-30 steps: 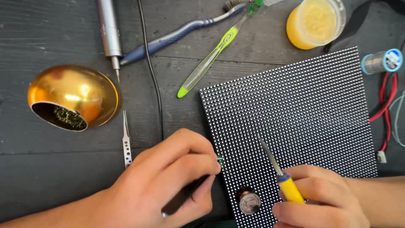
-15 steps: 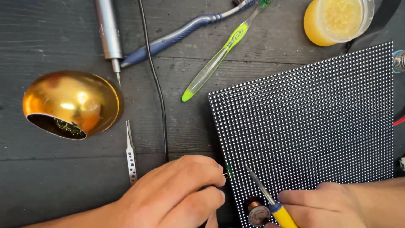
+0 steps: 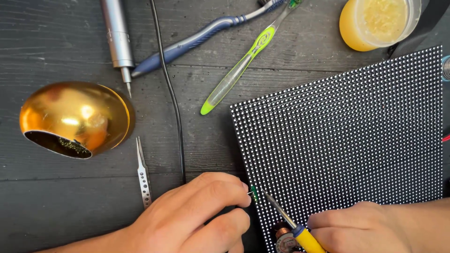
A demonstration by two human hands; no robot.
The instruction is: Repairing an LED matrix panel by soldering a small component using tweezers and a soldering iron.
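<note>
- My left hand [image 3: 197, 215] pinches a tiny green component [image 3: 253, 193] at the black dotted LED panel [image 3: 347, 145] edge – light, fragile, held by its sides
- My right hand [image 3: 361, 227] is closed around the yellow-handled soldering iron [image 3: 286, 220]

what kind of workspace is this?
Likely an electronics repair bench: a soldering iron in the right hand at the edge of an LED panel, tweezers on the dark wooden table, and a flux jar.
</note>
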